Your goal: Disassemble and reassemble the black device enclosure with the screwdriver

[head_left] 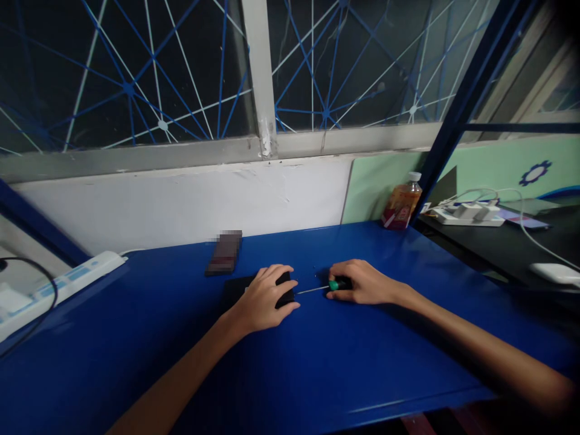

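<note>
My left hand (267,299) lies over a flat black rectangular object (233,291) on the blue table, its fingers reaching over the top toward the right edge and gripping it. Much of that object is under the hand, so its exact kind cannot be made out. In my right hand (362,283) is a screwdriver (334,285) with a green and black handle. The fingers are closed round the handle, and the thin shaft points left, its tip at the right edge of the black object. Tiny specks (315,267), possibly screws, lie just behind the shaft.
A dark flat box (224,252), partly blurred, lies toward the wall on the blue table (362,362). White power strips stand at the left (77,281) and on the black desk at right (471,216). A drink bottle (402,202) stands at the back right beside a blue post.
</note>
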Available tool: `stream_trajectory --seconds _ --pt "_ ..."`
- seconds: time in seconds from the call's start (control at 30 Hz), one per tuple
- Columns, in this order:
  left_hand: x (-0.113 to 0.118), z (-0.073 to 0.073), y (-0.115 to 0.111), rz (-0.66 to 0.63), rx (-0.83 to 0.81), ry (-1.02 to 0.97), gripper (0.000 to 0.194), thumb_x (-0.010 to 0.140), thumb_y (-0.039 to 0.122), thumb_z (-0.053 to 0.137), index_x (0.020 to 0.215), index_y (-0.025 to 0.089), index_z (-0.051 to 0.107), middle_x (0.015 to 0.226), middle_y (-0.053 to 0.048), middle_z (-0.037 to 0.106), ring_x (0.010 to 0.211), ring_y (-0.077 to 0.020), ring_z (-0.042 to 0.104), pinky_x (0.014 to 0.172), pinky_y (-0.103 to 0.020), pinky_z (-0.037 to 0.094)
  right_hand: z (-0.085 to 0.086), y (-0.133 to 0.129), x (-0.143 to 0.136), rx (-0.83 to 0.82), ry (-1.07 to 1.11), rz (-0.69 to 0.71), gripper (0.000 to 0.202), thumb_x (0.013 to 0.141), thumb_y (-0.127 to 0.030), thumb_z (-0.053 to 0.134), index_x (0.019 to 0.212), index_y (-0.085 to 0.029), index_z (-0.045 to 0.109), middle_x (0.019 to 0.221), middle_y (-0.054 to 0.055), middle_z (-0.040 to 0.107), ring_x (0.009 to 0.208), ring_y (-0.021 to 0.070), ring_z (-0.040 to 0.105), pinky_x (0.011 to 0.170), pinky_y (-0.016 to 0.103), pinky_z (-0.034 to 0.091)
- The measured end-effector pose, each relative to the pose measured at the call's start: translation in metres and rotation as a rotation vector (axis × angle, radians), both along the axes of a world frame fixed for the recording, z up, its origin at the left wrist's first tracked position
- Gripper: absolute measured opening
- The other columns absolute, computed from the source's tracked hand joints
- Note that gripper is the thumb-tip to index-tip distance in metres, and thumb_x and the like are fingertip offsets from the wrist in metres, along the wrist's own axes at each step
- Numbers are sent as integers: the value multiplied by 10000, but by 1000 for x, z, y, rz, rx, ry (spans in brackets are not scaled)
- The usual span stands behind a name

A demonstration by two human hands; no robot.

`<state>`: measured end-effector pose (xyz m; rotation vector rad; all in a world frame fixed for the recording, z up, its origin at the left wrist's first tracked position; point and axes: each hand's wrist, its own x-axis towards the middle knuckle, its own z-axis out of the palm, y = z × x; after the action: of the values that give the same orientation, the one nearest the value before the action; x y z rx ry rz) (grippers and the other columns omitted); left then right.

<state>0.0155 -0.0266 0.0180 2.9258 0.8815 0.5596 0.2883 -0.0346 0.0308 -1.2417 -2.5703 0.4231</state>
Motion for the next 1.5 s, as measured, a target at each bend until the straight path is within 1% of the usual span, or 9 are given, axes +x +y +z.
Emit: stream_trajectory --seconds 0.33,0.7,0.9,1.07,1.17,1.33,1.43,1.5 --pt "0 -2 1 -3 16 -3 304 879 368 561 1135 212 608 1279 -114 510 1184 -305 451 914 -508 417 -3 2 1 -33 17 21 227 810 -410 603 814 -183 593 702 -4 590 592 111 469 564 244 271" --pt "-1 -4 2 -8 11 3 307 880 364 562 1144 211 599 1284 -115 504 1192 -307 444 914 -512 413 -1 2 0 -67 25 42 240 818 -421 589 795 -182 587 682 -13 582 574 103 461 559 243 264" --pt "-1 -4 2 -5 18 21 309 879 360 566 1143 204 601 1286 -119 502 1199 -305 436 917 -504 408 -2 2 1 -73 44 29 282 826 -456 569 810 -177 607 666 -11 581 553 97 445 544 238 255" --pt "-1 -3 2 -16 38 6 293 884 355 557 1127 200 610 1268 -120 520 1179 -306 456 909 -496 414 -1 3 1 -151 77 63 345 851 -483 531 790 -161 637 600 -19 548 516 88 423 516 233 247" --pt "-1 -3 2 -17 40 14 295 884 354 559 1131 201 609 1273 -121 520 1185 -303 453 918 -489 407 0 3 1 -201 102 81 374 857 -495 517 786 -154 651 594 -19 542 508 85 413 501 230 249" --pt "-1 -3 3 -7 37 43 305 885 363 557 1140 202 601 1282 -115 513 1197 -295 443 924 -490 400 3 2 -1 -202 107 73 367 853 -489 524 777 -153 651 581 -21 530 501 83 404 494 230 254" --pt "-1 -3 2 -11 39 34 303 886 362 554 1140 203 601 1277 -115 516 1192 -296 447 921 -491 401 5 1 -1 -184 99 74 354 885 -454 483 815 -156 660 610 -8 565 505 87 418 505 236 271" --pt "-1 -3 2 -12 35 34 303 886 360 555 1139 201 601 1280 -115 513 1192 -296 446 922 -490 400 7 0 1 -157 101 77 325 902 -410 463 854 -159 664 677 11 611 538 97 452 532 242 294"
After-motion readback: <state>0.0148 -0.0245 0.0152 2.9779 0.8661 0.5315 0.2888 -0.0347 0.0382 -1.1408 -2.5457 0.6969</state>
